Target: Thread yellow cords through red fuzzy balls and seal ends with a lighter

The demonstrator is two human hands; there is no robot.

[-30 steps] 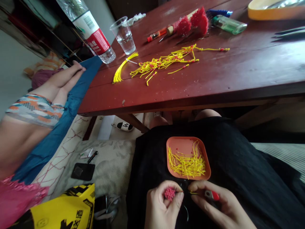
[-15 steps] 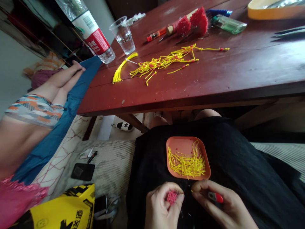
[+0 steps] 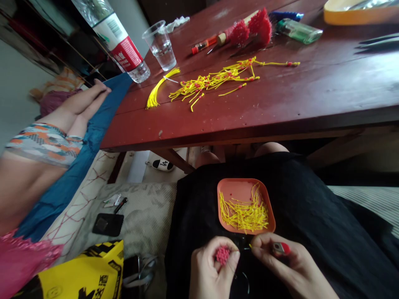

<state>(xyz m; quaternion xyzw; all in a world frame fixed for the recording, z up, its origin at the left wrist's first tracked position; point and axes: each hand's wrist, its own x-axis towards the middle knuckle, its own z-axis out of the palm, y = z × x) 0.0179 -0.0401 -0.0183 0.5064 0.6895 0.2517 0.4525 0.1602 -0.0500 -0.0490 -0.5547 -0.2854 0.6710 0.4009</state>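
My left hand (image 3: 213,268) is cupped at the bottom of the view, closed around a small heap of pink-red beads (image 3: 222,254). My right hand (image 3: 289,268) is beside it, thumb and forefinger pinching a thin yellow cord end (image 3: 250,247), with a red lighter (image 3: 280,248) tucked under the fingers. The two hands almost touch over my black-clothed lap (image 3: 311,216). Just above them an orange tray (image 3: 232,189) rests on the lap, holding several short yellow cord pieces (image 3: 245,214).
A dark red table (image 3: 280,104) ahead carries yellow beaded cords (image 3: 218,81), a yellow tassel (image 3: 158,89), a plastic cup (image 3: 160,43), a water bottle (image 3: 120,41), red pompoms (image 3: 252,27) and a green lighter (image 3: 299,32). Another person lies on a blue cloth (image 3: 84,158) at left. A yellow bag (image 3: 90,274) and a phone (image 3: 108,224) lie below.
My right hand shifted slightly toward the left hand and turned, so the red lighter now shows higher between the fingers. The left hand keeps the beads.
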